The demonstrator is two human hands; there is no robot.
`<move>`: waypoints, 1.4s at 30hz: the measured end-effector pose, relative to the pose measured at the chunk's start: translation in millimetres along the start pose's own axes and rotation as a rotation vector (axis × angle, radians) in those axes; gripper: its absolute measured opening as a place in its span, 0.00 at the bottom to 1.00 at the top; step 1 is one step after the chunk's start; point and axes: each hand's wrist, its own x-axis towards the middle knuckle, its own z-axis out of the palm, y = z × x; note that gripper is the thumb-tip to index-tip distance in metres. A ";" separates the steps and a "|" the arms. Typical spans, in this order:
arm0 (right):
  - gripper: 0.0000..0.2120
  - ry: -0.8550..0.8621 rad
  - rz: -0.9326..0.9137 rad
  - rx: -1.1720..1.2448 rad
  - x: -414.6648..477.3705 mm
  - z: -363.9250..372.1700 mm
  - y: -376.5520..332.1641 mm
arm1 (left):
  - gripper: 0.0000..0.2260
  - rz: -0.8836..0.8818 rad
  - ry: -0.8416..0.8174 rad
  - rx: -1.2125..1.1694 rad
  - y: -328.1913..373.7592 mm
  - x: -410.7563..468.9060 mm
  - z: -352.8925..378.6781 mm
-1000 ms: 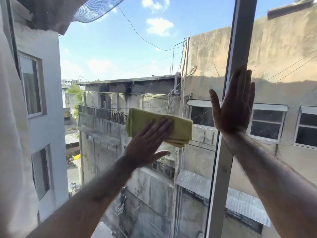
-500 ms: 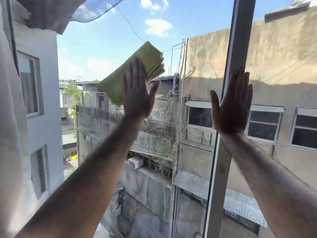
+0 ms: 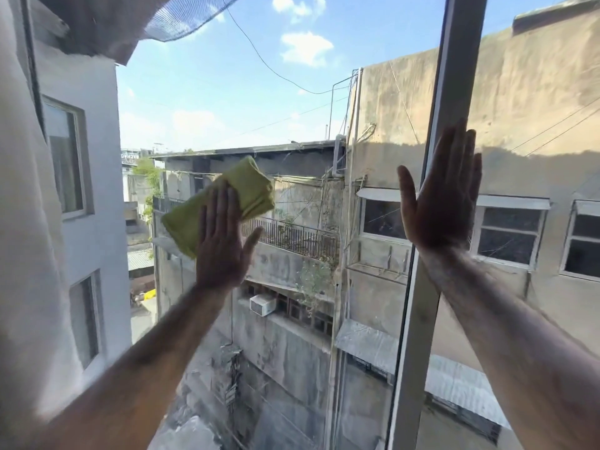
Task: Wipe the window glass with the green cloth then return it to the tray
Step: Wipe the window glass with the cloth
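The folded green cloth (image 3: 246,193) lies flat against the window glass (image 3: 292,125), tilted up to the right, at mid height left of centre. My left hand (image 3: 222,241) presses on it with flat, spread fingers and covers its lower middle. My right hand (image 3: 441,196) is flat and open against the grey vertical window frame (image 3: 454,76) and the glass beside it, holding nothing. No tray is in view.
A white curtain (image 3: 22,254) hangs along the left edge of the window. Dark mesh netting (image 3: 188,14) hangs at the top left. Outside are concrete buildings, a balcony railing and overhead wires.
My left hand swept the cloth up and to the left, then back down; it now sits lower than half a second ago. My right hand stayed on the frame.
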 end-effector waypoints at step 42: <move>0.40 0.094 -0.021 -0.018 -0.2 13.3 4.9 | 0.17 0.297 0.159 -0.180 90.2 71.6 -36.8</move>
